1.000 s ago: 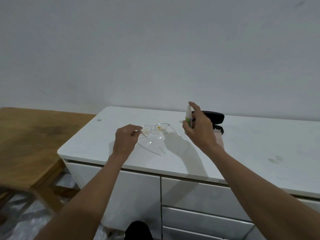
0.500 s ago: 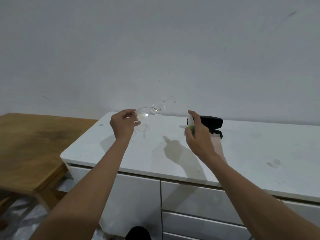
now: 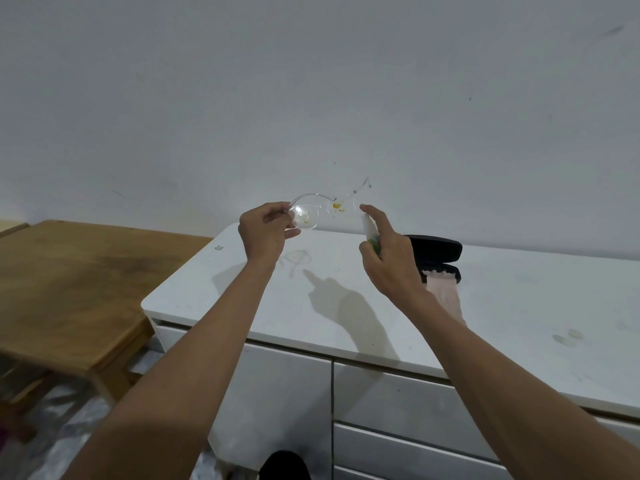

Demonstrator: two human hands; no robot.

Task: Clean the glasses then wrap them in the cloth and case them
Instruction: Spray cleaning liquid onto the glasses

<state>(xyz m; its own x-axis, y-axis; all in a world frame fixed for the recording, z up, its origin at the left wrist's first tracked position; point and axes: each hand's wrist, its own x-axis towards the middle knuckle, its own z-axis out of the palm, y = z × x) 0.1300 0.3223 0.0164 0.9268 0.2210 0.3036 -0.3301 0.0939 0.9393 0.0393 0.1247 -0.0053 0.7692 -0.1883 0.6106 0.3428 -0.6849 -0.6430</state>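
no readable text, brand, number or sign anywhere; only a blurred green patch of label on the spray bottle (image 3: pixel 371 237), too small and half hidden under fingers to make out any letters.

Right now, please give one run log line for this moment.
left hand: holds glasses raised | right hand: grips spray bottle | case: open on cabinet
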